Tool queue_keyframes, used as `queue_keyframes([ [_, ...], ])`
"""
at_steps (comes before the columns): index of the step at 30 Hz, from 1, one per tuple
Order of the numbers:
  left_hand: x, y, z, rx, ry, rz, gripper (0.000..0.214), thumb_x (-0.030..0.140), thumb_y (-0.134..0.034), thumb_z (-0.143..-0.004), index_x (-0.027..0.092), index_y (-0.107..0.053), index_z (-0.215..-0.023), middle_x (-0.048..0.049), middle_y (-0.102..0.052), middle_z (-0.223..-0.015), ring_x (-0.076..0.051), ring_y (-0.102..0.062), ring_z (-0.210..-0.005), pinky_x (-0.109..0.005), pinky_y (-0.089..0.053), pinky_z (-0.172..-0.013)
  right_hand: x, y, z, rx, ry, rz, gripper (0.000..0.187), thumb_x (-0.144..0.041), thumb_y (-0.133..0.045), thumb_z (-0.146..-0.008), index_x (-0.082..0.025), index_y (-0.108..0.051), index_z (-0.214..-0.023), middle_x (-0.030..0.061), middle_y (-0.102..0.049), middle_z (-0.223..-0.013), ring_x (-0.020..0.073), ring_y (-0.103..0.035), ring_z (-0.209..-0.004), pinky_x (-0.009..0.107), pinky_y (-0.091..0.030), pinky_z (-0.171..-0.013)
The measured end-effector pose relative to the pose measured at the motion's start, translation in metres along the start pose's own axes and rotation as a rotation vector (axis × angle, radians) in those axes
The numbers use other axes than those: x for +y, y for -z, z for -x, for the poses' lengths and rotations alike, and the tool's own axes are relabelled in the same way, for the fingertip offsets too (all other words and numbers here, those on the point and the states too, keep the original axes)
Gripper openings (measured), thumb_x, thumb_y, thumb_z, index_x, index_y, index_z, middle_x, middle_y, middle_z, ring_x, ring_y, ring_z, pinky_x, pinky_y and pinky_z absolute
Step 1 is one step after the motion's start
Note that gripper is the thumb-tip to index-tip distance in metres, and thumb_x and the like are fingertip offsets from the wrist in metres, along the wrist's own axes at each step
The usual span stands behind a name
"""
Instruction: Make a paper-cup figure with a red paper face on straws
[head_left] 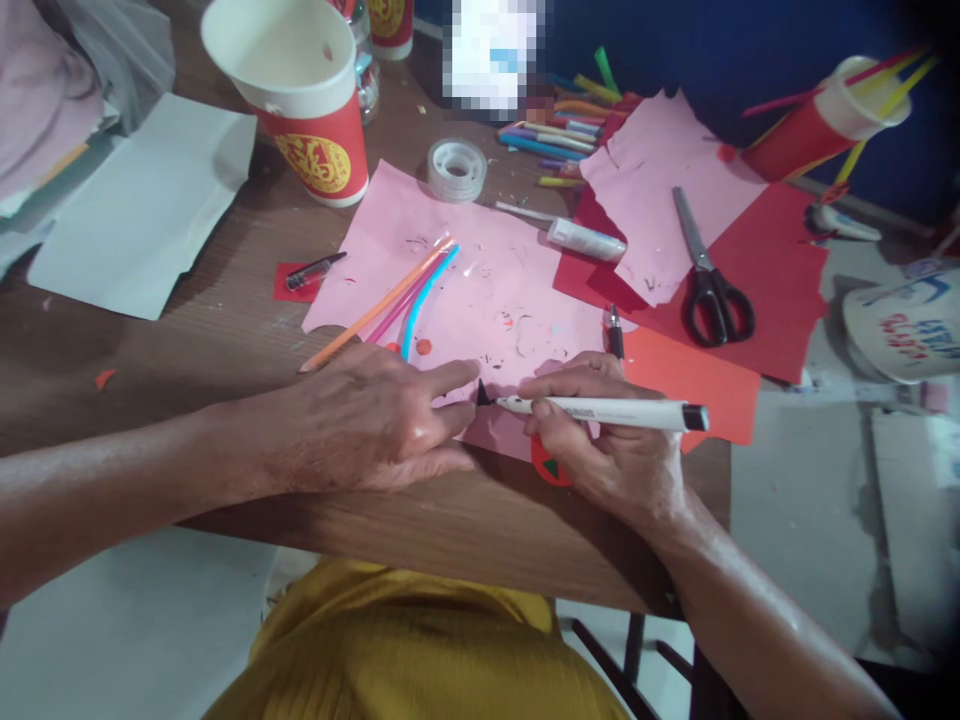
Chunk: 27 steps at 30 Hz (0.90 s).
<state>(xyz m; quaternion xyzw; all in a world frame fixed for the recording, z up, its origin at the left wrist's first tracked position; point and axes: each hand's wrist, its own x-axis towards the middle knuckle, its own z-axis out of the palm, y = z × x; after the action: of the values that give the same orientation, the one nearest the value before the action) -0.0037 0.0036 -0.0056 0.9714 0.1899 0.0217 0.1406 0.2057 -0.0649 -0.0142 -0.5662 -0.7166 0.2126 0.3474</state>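
Note:
My right hand is closed around a white marker pen with a black end, its tip pointing left. That tip meets a small black piece lying on the pink paper. From the left, my left hand lies on the paper with fingers stretched and apart, two fingertips at the black piece's edge. Partly under my right hand is a red-orange disc with a dark green mark. Orange, magenta and blue strips lie just beyond my left hand. A black marker cap or pen sits beyond my right hand.
Black-handled scissors lie on red paper at the right. A tape roll, a glue tube and several coloured sticks lie farther back. A red-and-white paper cup stands at the left, near a grey-white sheet.

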Motion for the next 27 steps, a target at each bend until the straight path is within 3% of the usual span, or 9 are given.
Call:
queue_keyframes([
  [3, 0.001, 0.003, 0.0, -0.034, -0.056, -0.064, 0.037, 0.045, -0.036, -0.09, 0.023, -0.065, -0.1, -0.0069, -0.059, -0.114, -0.01, -0.056, -0.055, -0.026, -0.035, -0.05, 0.001, 0.002, 0.002, 0.018, -0.05, -0.063, 0.013, -0.017, -0.056, -0.08, -0.025, -0.066, -0.085, 0.0001, -0.067, -0.065, 0.0199, -0.064, -0.075, 0.04, -0.05, -0.079],
  [8, 0.002, 0.004, -0.002, 0.016, -0.09, -0.122, 0.036, 0.043, -0.039, -0.089, 0.02, -0.066, -0.096, -0.0079, -0.061, -0.114, -0.012, -0.058, -0.054, -0.026, -0.032, -0.044, 0.0, 0.003, 0.002, 0.128, -0.229, -0.314, 0.01, -0.021, -0.055, -0.083, -0.023, -0.062, -0.091, -0.0008, -0.064, -0.065, 0.0152, -0.062, -0.059, 0.03, -0.051, -0.057],
  [11, 0.0, 0.005, -0.002, 0.041, -0.084, -0.077, 0.031, 0.037, -0.041, -0.089, 0.018, -0.066, -0.094, -0.0083, -0.062, -0.116, -0.013, -0.06, -0.058, -0.026, -0.036, -0.045, -0.001, 0.003, -0.002, 0.18, -0.275, -0.434, 0.007, -0.019, -0.056, -0.082, -0.022, -0.059, -0.088, -0.0022, -0.062, -0.062, 0.0142, -0.061, -0.056, 0.028, -0.05, -0.053],
  [13, -0.002, 0.007, 0.001, 0.093, -0.093, 0.002, 0.026, 0.032, -0.044, -0.088, 0.019, -0.065, -0.095, -0.008, -0.061, -0.119, -0.013, -0.062, -0.065, -0.025, -0.041, -0.051, -0.001, 0.002, -0.003, 0.184, -0.29, -0.46, 0.006, -0.018, -0.056, -0.082, -0.021, -0.058, -0.086, -0.0019, -0.062, -0.063, 0.0143, -0.062, -0.058, 0.028, -0.05, -0.054],
  [16, -0.005, 0.014, 0.005, 0.261, -0.089, 0.176, 0.019, 0.023, -0.047, -0.086, 0.018, -0.062, -0.096, -0.0084, -0.061, -0.114, -0.015, -0.063, -0.082, -0.024, -0.048, -0.064, 0.001, 0.001, -0.004, 0.217, -0.261, -0.473, 0.005, -0.02, -0.056, -0.082, -0.019, -0.058, -0.086, -0.0019, -0.061, -0.062, 0.0135, -0.061, -0.058, 0.027, -0.05, -0.055],
  [18, -0.007, 0.02, 0.006, 0.393, -0.008, 0.291, 0.016, 0.02, -0.046, -0.086, 0.018, -0.061, -0.091, -0.0069, -0.064, -0.101, -0.014, -0.061, -0.086, -0.025, -0.048, -0.07, 0.002, 0.001, -0.004, 0.253, -0.231, -0.473, 0.006, -0.021, -0.056, -0.082, -0.019, -0.058, -0.087, -0.002, -0.062, -0.063, 0.0131, -0.061, -0.059, 0.027, -0.05, -0.056],
  [21, -0.012, 0.028, 0.006, 0.508, 0.258, 0.383, 0.017, 0.025, -0.044, -0.088, 0.02, -0.06, -0.084, -0.0008, -0.063, -0.081, -0.011, -0.056, -0.071, -0.026, -0.046, -0.065, 0.004, 0.001, -0.005, 0.3, -0.195, -0.475, 0.008, -0.02, -0.056, -0.082, -0.02, -0.058, -0.09, -0.0013, -0.063, -0.068, 0.0135, -0.061, -0.065, 0.029, -0.05, -0.061],
  [23, -0.017, 0.031, 0.005, 0.515, 0.395, 0.403, 0.019, 0.03, -0.045, -0.088, 0.019, -0.06, -0.085, 0.0024, -0.061, -0.075, -0.009, -0.052, -0.064, -0.025, -0.044, -0.06, 0.003, 0.001, -0.005, 0.303, -0.172, -0.493, 0.008, -0.02, -0.056, -0.082, -0.02, -0.058, -0.09, -0.0011, -0.064, -0.07, 0.0136, -0.061, -0.068, 0.029, -0.05, -0.064],
  [27, -0.024, 0.03, 0.003, 0.45, 0.496, 0.452, 0.024, 0.034, -0.046, -0.087, 0.016, -0.061, -0.089, 0.0041, -0.059, -0.07, -0.008, -0.048, -0.061, -0.021, -0.04, -0.055, 0.003, 0.001, -0.005, 0.265, -0.179, -0.517, 0.009, -0.02, -0.056, -0.083, -0.02, -0.058, -0.091, -0.0007, -0.064, -0.071, 0.0136, -0.061, -0.068, 0.029, -0.05, -0.063],
])
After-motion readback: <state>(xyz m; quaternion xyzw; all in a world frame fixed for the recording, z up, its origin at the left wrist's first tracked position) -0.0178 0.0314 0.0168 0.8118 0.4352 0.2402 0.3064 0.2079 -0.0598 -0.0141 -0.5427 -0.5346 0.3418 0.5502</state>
